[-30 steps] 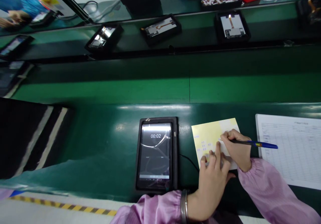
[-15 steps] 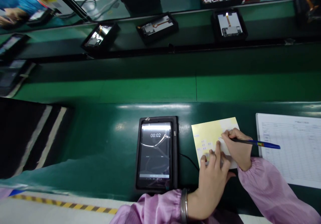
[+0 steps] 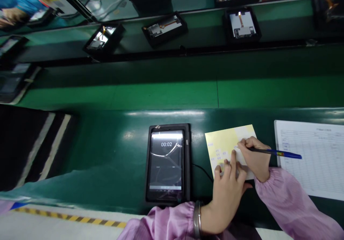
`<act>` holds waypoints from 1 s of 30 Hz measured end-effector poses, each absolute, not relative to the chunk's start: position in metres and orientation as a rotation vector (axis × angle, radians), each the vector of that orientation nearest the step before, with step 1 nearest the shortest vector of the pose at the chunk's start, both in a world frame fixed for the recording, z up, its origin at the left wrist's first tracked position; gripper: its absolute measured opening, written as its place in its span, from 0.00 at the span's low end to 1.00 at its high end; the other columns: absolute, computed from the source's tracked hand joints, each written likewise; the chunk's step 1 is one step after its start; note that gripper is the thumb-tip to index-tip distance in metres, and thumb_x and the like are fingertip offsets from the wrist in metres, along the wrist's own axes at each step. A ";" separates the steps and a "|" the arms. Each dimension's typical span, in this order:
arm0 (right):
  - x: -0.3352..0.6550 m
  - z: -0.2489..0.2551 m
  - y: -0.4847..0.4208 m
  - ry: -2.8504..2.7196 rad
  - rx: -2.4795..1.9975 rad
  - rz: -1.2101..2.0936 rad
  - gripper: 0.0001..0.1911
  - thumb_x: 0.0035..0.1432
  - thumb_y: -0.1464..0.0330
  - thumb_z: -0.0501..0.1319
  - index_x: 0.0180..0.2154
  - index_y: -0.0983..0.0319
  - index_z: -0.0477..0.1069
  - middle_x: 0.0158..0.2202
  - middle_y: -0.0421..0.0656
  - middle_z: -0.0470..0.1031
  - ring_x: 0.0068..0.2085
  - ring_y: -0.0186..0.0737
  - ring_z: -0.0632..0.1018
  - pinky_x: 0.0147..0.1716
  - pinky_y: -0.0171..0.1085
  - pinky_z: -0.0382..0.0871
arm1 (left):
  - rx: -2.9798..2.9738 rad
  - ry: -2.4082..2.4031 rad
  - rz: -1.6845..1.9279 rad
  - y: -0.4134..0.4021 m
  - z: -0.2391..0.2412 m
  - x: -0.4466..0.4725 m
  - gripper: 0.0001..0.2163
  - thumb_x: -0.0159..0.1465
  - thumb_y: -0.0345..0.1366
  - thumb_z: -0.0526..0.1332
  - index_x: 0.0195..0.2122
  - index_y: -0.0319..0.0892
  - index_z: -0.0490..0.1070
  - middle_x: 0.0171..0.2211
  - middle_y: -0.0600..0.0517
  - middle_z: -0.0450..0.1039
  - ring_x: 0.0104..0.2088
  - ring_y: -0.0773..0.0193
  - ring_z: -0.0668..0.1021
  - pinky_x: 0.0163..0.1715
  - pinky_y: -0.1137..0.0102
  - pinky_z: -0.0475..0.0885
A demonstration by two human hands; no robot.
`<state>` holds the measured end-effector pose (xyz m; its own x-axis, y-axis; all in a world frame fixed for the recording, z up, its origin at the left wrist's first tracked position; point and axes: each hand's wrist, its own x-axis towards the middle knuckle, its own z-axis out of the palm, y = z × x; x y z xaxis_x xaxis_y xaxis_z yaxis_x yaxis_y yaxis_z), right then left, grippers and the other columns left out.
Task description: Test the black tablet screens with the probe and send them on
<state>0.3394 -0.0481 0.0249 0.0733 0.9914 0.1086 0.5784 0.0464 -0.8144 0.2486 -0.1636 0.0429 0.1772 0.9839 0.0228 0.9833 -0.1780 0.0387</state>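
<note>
A blue pen (image 3: 287, 154) is gripped in my right hand (image 3: 255, 159), its tip touching a yellow and white sheet of paper (image 3: 220, 139) with small handwritten marks. The fingers of my left hand (image 3: 228, 193) are spread over the lower part of that sheet, pressing it flat on the green table. Left of the sheet lies a tablet (image 3: 166, 164) in a black frame, its lit screen reading 00:02. A black cable runs from the tablet's right side toward my left hand.
A printed form (image 3: 311, 157) lies at the right. Beyond the table, black trays (image 3: 165, 28) with opened devices stand on a dark green belt. Black stacked material with pale stripes (image 3: 29, 147) sits at the left. A co-worker's hand (image 3: 14, 15) and blue sleeve show at the upper left.
The pen and my right hand have barely moved on the sheet; my left hand stays in place. The trays on the belt have shifted slightly to the left.
</note>
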 end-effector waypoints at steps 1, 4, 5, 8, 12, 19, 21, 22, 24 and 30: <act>0.340 0.025 -0.048 -1.589 -1.619 0.718 0.19 0.54 0.65 0.62 0.19 0.58 0.55 0.17 0.33 0.59 0.19 0.32 0.62 0.21 0.34 0.58 | 2.398 2.004 0.069 -0.163 0.043 0.249 0.28 0.62 0.59 0.62 0.55 0.45 0.70 0.69 0.43 0.58 0.53 0.52 0.70 0.45 0.58 0.71; 0.340 0.025 -0.048 -1.578 -1.614 0.735 0.19 0.53 0.65 0.63 0.19 0.58 0.54 0.17 0.33 0.58 0.19 0.32 0.62 0.20 0.34 0.58 | 2.392 2.005 0.068 -0.163 0.044 0.249 0.28 0.62 0.59 0.62 0.56 0.45 0.70 0.69 0.43 0.59 0.53 0.52 0.70 0.45 0.58 0.71; 0.340 0.025 -0.048 -1.573 -1.616 0.738 0.19 0.53 0.65 0.63 0.19 0.58 0.54 0.17 0.33 0.58 0.20 0.32 0.62 0.20 0.34 0.58 | 2.389 2.005 0.061 -0.163 0.044 0.249 0.29 0.62 0.59 0.62 0.56 0.45 0.70 0.69 0.43 0.58 0.54 0.52 0.70 0.45 0.58 0.71; 0.340 0.023 -0.048 -1.570 -1.630 0.732 0.20 0.54 0.65 0.63 0.19 0.58 0.54 0.17 0.33 0.58 0.20 0.32 0.62 0.20 0.34 0.59 | 2.383 2.005 0.039 -0.163 0.044 0.249 0.29 0.62 0.59 0.61 0.57 0.45 0.70 0.69 0.44 0.57 0.54 0.52 0.70 0.46 0.58 0.71; 0.341 0.023 -0.048 -1.587 -1.637 0.723 0.19 0.54 0.64 0.63 0.19 0.58 0.54 0.17 0.33 0.59 0.20 0.33 0.62 0.21 0.34 0.59 | 2.381 2.000 0.016 -0.164 0.043 0.250 0.28 0.64 0.59 0.59 0.57 0.46 0.69 0.70 0.44 0.56 0.54 0.52 0.70 0.46 0.58 0.70; 0.342 0.024 -0.049 -1.602 -1.631 0.772 0.20 0.53 0.66 0.63 0.18 0.58 0.53 0.17 0.32 0.57 0.20 0.31 0.60 0.22 0.34 0.58 | 2.382 1.981 0.011 -0.163 0.046 0.248 0.27 0.65 0.58 0.59 0.58 0.46 0.69 0.69 0.44 0.57 0.55 0.52 0.70 0.46 0.58 0.71; 0.341 0.024 -0.049 -1.576 -1.622 0.768 0.20 0.53 0.66 0.63 0.18 0.58 0.53 0.16 0.32 0.57 0.20 0.31 0.60 0.21 0.34 0.58 | 2.381 1.986 0.027 -0.163 0.046 0.248 0.27 0.65 0.58 0.60 0.57 0.45 0.69 0.69 0.44 0.57 0.54 0.53 0.71 0.46 0.58 0.71; 0.341 0.025 -0.049 -1.539 -1.621 0.768 0.21 0.54 0.66 0.63 0.18 0.58 0.52 0.16 0.32 0.58 0.19 0.31 0.61 0.21 0.34 0.58 | 2.381 1.990 0.039 -0.162 0.046 0.248 0.27 0.64 0.58 0.60 0.57 0.45 0.70 0.69 0.44 0.58 0.54 0.53 0.71 0.46 0.58 0.71; 0.341 0.027 -0.049 -1.456 -1.625 0.777 0.21 0.58 0.63 0.64 0.19 0.58 0.55 0.16 0.33 0.61 0.19 0.32 0.64 0.22 0.34 0.61 | 2.381 1.996 0.050 -0.162 0.046 0.248 0.27 0.63 0.59 0.60 0.56 0.45 0.70 0.69 0.44 0.58 0.54 0.53 0.71 0.46 0.58 0.71; 0.344 0.024 -0.048 -1.549 -1.639 0.760 0.21 0.58 0.55 0.68 0.23 0.59 0.65 0.20 0.35 0.70 0.20 0.33 0.70 0.23 0.34 0.62 | 2.377 1.992 0.031 -0.162 0.046 0.248 0.28 0.64 0.59 0.60 0.56 0.45 0.70 0.69 0.44 0.58 0.54 0.53 0.71 0.46 0.58 0.70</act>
<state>0.3436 -0.0481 0.0245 0.0940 0.9931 0.0702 0.5522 0.0067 -0.8337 0.2483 -0.1622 0.0458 0.1751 0.9845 -0.0099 0.9837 -0.1745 0.0433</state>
